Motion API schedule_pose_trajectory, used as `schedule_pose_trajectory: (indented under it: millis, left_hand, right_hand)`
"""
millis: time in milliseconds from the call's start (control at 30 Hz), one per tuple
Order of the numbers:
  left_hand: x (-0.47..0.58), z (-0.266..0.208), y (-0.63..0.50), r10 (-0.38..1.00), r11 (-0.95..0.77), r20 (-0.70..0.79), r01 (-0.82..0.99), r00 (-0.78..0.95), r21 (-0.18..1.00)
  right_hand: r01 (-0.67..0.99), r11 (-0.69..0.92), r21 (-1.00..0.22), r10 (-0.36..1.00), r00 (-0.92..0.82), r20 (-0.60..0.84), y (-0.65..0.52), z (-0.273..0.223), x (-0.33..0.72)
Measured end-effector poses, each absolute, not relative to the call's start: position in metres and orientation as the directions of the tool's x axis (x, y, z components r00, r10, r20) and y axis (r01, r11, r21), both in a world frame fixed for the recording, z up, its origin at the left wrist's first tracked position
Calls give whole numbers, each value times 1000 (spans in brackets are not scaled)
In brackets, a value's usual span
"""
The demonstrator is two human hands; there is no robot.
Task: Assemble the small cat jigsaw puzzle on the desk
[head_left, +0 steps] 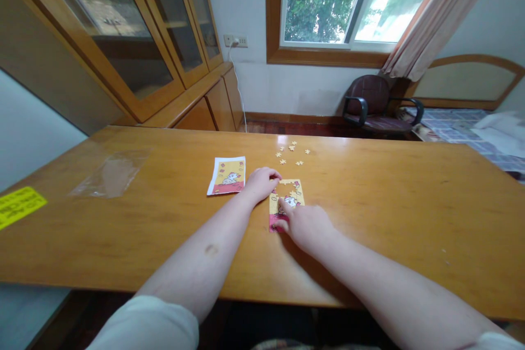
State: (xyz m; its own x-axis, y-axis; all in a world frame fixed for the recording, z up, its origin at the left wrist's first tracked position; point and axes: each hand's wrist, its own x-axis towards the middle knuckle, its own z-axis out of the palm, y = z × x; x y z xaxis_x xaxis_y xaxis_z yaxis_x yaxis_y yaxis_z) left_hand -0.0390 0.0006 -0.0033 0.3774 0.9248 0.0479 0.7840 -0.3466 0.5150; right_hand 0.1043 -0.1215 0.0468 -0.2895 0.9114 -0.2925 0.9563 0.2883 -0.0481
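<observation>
A partly assembled jigsaw puzzle (298,197) lies flat on the wooden table, yellow above and pink below, with a white cartoon animal. A gap shows the table colour in its upper part. My left hand (259,185) rests at the puzzle's upper left edge, fingers bent, with thumb and index finger apart. Over the lower right of the puzzle is my right hand (309,227); its index finger points onto the picture and its thumb is spread lower down. Beyond the puzzle, several loose jigsaw pieces (292,148) are scattered.
A printed reference picture (228,176) lies left of my left hand. Farther left are a clear plastic bag (112,174) and a yellow label (21,206) on the table (389,202). Behind stand a glass-door cabinet (180,74) and an armchair (371,101).
</observation>
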Motion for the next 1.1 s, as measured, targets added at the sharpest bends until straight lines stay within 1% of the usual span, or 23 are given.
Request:
schedule_pose_trajectory:
  millis: [733,833,900,967,1067,1100]
  left_hand:
    - [-40,-7,2,927,-341,51,778,372,528]
    - [-41,-8,2,924,-347,53,774,378,530]
    - [-40,-7,2,922,-352,52,775,384,525]
    - [-40,-7,2,921,-355,52,777,386,520]
    - [-40,-6,1,922,-353,55,776,382,523]
    - [-39,-6,1,924,-349,56,776,378,526]
  right_hand:
    - [953,294,-74,908,-303,-290,-114,47,109]
    - [961,261,-93,923,-277,-266,-111,49,111]
    - [965,224,-134,941,-249,-227,-104,47,114]
    - [963,180,-202,963,-214,-163,-92,41,120]
    - [934,106,-340,994,-108,12,-67,23,135]
    - [913,70,-401,997,-58,40,-59,16,141]
